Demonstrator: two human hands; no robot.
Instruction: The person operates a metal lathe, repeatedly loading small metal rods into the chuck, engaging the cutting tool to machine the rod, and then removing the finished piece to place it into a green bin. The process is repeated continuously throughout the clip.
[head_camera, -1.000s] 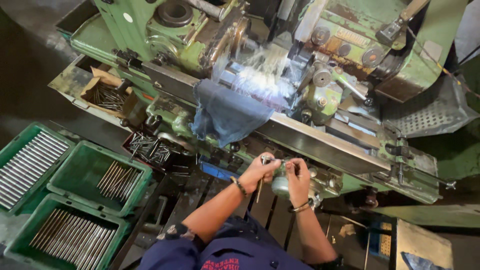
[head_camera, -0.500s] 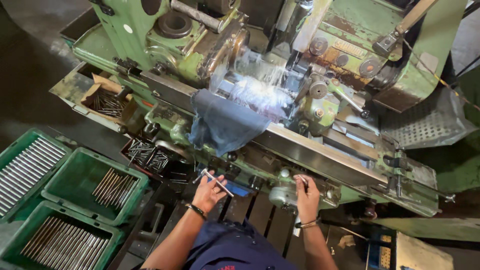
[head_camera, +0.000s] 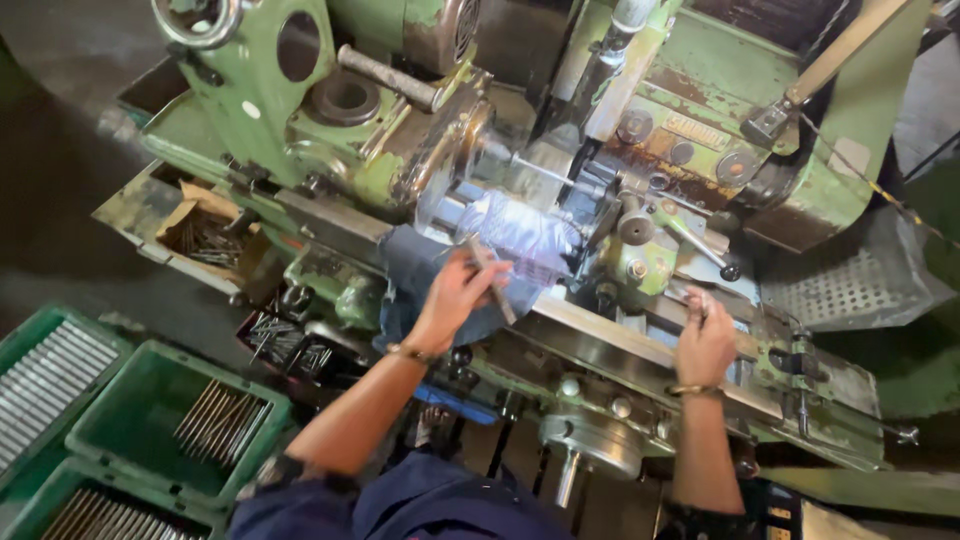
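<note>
the person's left hand (head_camera: 455, 295) is raised over the middle of the worn green metal lathe (head_camera: 300, 110), its fingers pinched around a thin grey metal rod (head_camera: 488, 280) that slants down and to the right from the fingertips; the rod sits just above a crumpled blue-grey cloth (head_camera: 420, 265) draped over the machine's bed, near the brightly lit, shiny wrapped part (head_camera: 525, 235) by the spindle. the right hand (head_camera: 705, 345) rests well apart from the left, further along the long steel slide rail (head_camera: 600, 325), its fingers curled together over a small lever or knob; whether it truly grips something there cannot be told, since the fingertips are blurred. both wrists wear thin metal bangles, and dark blue sleeves show at the lower edge. to the left of the lathe, an open tray (head_camera: 205, 235) holds loose dark rods, and below it green plastic crates (head_camera: 150, 420) stand side by side on the floor, each holding rows of slim silver rods laid lengthwise
</note>
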